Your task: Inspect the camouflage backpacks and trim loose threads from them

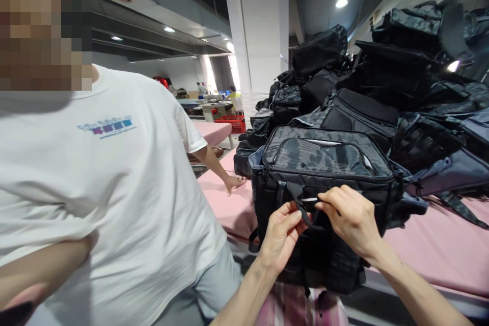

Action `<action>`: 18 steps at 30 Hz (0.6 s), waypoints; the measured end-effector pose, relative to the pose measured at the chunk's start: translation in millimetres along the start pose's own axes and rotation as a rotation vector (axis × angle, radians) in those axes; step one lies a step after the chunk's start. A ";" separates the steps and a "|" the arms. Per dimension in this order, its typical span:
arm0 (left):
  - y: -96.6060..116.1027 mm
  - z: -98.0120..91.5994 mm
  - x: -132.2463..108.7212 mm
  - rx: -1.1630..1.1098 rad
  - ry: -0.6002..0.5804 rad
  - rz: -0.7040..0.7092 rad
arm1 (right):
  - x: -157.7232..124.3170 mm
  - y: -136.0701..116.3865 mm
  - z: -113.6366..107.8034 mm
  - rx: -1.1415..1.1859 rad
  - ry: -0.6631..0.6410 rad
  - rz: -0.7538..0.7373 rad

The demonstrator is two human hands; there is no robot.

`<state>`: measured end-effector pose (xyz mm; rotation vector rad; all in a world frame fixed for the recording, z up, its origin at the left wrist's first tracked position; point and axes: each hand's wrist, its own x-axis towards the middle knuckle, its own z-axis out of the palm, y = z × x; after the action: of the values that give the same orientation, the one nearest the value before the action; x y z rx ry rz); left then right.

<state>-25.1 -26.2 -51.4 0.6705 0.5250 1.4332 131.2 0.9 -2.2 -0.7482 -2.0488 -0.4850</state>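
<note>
A black and grey camouflage bag [324, 155] stands at the edge of the pink table, its zipped lid facing up. On its front, my left hand [280, 232] is closed in a pinch on a black webbing strap [297, 194]. Just to the right, my right hand [349, 216] grips a small, slim, pale stick-like tool [308, 199]. Its tip points left, close to the strap, and whether it touches cannot be made out. My right fingers hide the tool's other end.
Many similar dark bags [397, 71] are heaped behind and to the right on the pink table [439, 244]. At the left stands a person in a white T-shirt [126, 178], one hand [234, 182] resting on the table. A white pillar [263, 25] rises behind, near a red crate [231, 124].
</note>
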 end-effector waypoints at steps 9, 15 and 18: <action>0.0 6.1 5.2 0.041 -0.029 0.008 | 0.0 -3.2 0.4 -0.027 -0.050 -0.079; 5.1 7.2 5.0 0.161 0.082 0.075 | 0.8 2.5 -4.4 0.058 -0.007 0.013; 6.9 8.7 3.7 0.181 0.105 0.094 | 1.8 -0.4 -5.3 0.074 -0.021 -0.024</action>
<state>-23.7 -23.3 -40.1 0.7754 0.7199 1.5269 133.4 -1.9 2.2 -0.6879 -2.0857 -0.4135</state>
